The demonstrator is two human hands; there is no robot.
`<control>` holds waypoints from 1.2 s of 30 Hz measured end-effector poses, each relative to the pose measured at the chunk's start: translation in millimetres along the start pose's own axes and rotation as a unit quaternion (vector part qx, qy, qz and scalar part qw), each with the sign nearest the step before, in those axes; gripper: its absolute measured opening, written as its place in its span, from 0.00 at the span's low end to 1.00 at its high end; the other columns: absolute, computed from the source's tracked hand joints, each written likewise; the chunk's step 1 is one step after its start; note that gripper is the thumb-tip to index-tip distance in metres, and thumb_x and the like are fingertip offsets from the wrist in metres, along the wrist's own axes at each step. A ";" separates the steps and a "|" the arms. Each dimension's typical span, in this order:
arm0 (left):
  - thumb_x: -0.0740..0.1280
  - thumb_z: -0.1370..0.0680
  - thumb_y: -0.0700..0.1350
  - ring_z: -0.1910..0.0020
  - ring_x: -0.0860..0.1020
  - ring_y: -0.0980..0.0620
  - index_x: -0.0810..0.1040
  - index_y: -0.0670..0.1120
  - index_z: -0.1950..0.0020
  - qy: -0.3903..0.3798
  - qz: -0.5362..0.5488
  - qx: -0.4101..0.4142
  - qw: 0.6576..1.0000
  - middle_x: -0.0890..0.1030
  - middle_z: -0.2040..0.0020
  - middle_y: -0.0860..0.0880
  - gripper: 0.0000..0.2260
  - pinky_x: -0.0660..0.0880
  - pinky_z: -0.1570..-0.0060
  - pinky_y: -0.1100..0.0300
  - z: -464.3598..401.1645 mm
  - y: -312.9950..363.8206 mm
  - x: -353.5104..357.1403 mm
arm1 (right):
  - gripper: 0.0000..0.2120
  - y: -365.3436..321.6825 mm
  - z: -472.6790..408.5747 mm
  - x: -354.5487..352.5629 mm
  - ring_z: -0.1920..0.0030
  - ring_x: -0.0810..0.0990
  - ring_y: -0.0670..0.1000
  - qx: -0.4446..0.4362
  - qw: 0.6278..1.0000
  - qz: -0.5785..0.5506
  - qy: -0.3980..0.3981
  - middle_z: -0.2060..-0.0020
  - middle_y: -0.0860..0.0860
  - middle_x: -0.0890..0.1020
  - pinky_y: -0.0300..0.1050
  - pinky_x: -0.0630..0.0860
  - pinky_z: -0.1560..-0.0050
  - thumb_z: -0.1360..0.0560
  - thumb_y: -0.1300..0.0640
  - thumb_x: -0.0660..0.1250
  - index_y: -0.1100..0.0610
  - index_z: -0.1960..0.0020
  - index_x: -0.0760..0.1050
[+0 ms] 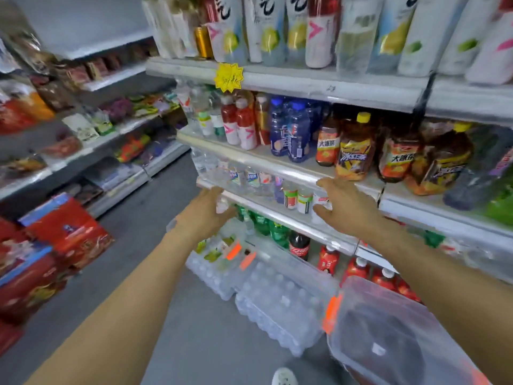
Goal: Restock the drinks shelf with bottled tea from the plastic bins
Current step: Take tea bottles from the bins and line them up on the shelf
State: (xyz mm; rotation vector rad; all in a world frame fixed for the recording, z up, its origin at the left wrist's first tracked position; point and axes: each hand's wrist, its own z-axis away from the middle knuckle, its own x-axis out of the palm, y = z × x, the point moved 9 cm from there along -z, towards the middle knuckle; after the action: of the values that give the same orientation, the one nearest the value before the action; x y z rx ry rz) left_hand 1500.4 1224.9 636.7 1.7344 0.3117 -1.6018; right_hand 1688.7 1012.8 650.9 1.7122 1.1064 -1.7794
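Both hands reach the silver-edged drinks shelf (277, 195): left hand (206, 209) grips a small clear bottle (222, 204), right hand (345, 207) spread wide, empty. Clear plastic bin (388, 329) sits below right. Crowded small bottles could topple if nudged.

大冰茶 on tea bottle label (328, 143), 23 on shelf rail (330, 88)
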 end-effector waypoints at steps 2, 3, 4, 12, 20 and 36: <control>0.68 0.20 0.56 0.30 0.71 0.44 0.63 0.46 0.22 -0.048 0.016 -0.031 0.998 0.69 0.26 0.43 0.31 0.68 0.37 0.54 -26.4 -40.1 20.9 | 0.24 -9.9 -35.2 25.3 0.36 0.72 0.59 0.010 1.000 -0.013 -0.021 0.38 0.57 0.73 0.53 0.75 0.48 0.22 0.47 0.64 0.56 0.29 0.65; 0.69 0.20 0.55 0.29 0.70 0.44 0.63 0.45 0.21 -0.059 0.024 -0.041 0.997 0.68 0.25 0.43 0.32 0.68 0.35 0.54 -38.3 -58.1 28.6 | 0.24 -14.2 -51.7 38.1 0.37 0.73 0.59 0.015 0.999 -0.019 -0.029 0.38 0.57 0.73 0.53 0.75 0.50 0.22 0.47 0.64 0.56 0.30 0.65; 0.69 0.21 0.54 0.28 0.70 0.44 0.63 0.45 0.21 -0.062 0.034 -0.052 0.996 0.68 0.25 0.43 0.32 0.67 0.34 0.54 -48.6 -75.7 34.9 | 0.24 -18.7 -66.2 51.6 0.37 0.73 0.59 0.020 0.999 -0.028 -0.038 0.39 0.57 0.73 0.53 0.76 0.49 0.22 0.48 0.64 0.56 0.29 0.65; 0.72 0.22 0.49 0.33 0.73 0.43 0.66 0.46 0.24 -0.107 0.121 -0.125 0.979 0.73 0.31 0.42 0.29 0.71 0.34 0.51 -99.3 -198.1 93.2 | 0.24 -63.1 -124.6 176.3 0.37 0.74 0.56 0.068 0.981 -0.096 -0.152 0.38 0.54 0.74 0.50 0.74 0.45 0.22 0.48 0.65 0.52 0.28 0.65; 0.71 0.22 0.51 0.34 0.75 0.43 0.64 0.44 0.23 -0.206 0.143 -0.150 0.956 0.72 0.31 0.42 0.31 0.72 0.34 0.50 -184.1 -328.9 176.3 | 0.22 -140.8 -183.8 340.5 0.37 0.75 0.54 0.154 0.934 -0.215 -0.241 0.36 0.54 0.75 0.45 0.72 0.39 0.23 0.52 0.67 0.55 0.31 0.69; 0.71 0.22 0.48 0.31 0.72 0.40 0.64 0.41 0.25 -0.380 0.069 -0.118 0.915 0.70 0.31 0.36 0.30 0.69 0.34 0.53 -387.0 -535.5 420.3 | 0.26 -205.6 -252.3 716.8 0.38 0.76 0.63 0.562 0.713 -0.326 -0.262 0.39 0.63 0.76 0.52 0.74 0.40 0.27 0.61 0.71 0.65 0.35 0.64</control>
State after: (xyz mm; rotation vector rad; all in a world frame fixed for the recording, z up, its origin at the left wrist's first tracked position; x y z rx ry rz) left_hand 1536.2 1724.4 34.7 0.8339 -0.0055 -1.8993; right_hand 1584.2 1485.0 29.8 1.0355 0.2686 -3.5908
